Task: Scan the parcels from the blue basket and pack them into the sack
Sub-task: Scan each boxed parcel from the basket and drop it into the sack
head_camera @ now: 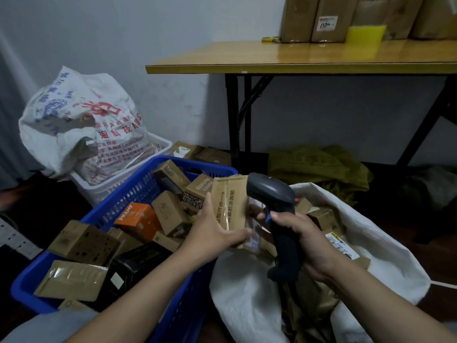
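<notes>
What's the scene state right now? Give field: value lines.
left hand: holds a brown parcel upright, above the gap between basket and sack
right hand: grips the scanner by its handle, head right beside the parcel
basket: blue, many parcels inside
sack: white, mouth open, some parcels inside
table: behind, boxes stacked on it
</notes>
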